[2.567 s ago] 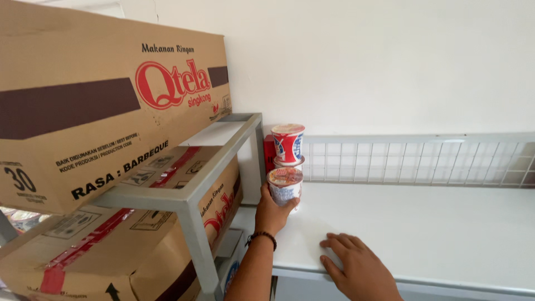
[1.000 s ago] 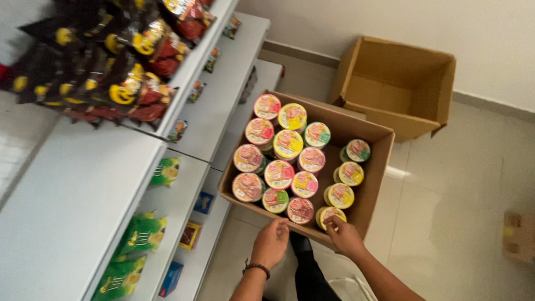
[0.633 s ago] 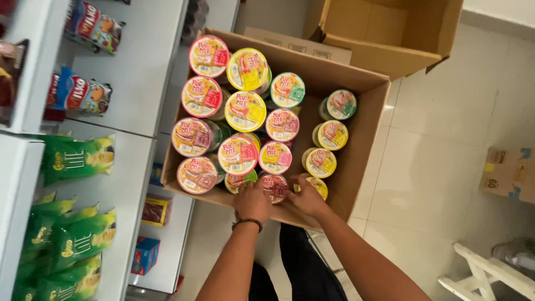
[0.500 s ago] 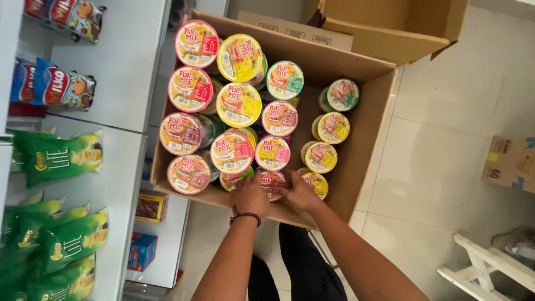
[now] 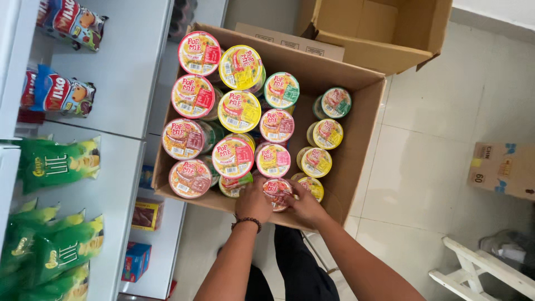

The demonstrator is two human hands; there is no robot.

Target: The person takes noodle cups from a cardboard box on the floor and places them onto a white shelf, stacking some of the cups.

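Both hands are now closing in tighter than half a second ago, and the view is sitting a little lower over the carton. White shelves [image 5: 120, 72] are running down the left of the frame, carrying green snack bags [image 5: 56, 164] and red-and-blue packets [image 5: 58, 95]. Pale floor tiles [image 5: 434, 167] are filling the right side, with an empty open box [image 5: 379, 30] at the upper middle and a white stool [image 5: 485, 273] at the lower right. At the centre, the cardboard carton [image 5: 362, 150] is holding rows of noodle cups, lids up. The left hand [image 5: 253, 200] and right hand [image 5: 304, 203] are cupping one red-lidded noodle cup [image 5: 277, 192] between them, fingers curled round its sides, at the carton's near edge in the lower middle of the frame.
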